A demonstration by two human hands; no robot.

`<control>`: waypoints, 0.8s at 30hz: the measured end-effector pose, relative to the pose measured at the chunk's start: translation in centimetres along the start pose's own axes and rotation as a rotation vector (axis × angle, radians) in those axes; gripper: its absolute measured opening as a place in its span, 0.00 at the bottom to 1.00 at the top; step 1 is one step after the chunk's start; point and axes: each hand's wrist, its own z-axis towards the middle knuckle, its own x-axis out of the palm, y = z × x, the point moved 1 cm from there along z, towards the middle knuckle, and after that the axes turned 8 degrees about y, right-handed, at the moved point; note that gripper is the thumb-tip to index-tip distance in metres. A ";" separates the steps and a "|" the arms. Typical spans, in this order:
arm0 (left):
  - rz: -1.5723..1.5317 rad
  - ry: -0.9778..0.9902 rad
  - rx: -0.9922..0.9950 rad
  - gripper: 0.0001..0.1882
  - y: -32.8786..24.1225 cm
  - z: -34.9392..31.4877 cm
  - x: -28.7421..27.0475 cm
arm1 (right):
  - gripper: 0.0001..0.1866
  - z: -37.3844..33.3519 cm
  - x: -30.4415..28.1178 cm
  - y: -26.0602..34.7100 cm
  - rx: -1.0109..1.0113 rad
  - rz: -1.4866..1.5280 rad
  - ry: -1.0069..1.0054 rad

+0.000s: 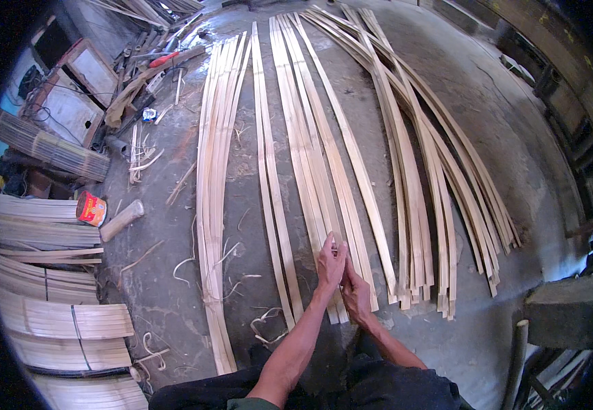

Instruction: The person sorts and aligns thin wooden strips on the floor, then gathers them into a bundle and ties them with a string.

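Note:
Long pale split-bamboo strips [301, 140] lie lengthwise on the floor before me. Over the near part of the middle group, my left hand [331, 263] is closed, thumb and fingers pinched together. A small dark and shiny bit shows at its fingertips, too small to name. Just to its right and slightly nearer, my right hand [356, 292] is closed, its fingers curled and close against the left hand. Whatever it grips is hidden. Strips run beneath both hands; I cannot tell whether one of them is held.
Crossed strips [412, 137] lie at the right, another row [218, 157] at the left. Tied bamboo bundles [64, 321], a red tub [91, 208] and a short wooden cylinder [122, 220] line the left side. A concrete block [573, 311] and upright pole [517, 362] stand right. Shavings [267, 325] litter the floor.

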 end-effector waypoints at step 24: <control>0.309 0.099 0.013 0.29 1.5 0.5 0.8 | 0.27 0.2 -2.3 -1.3 0.050 -0.293 0.029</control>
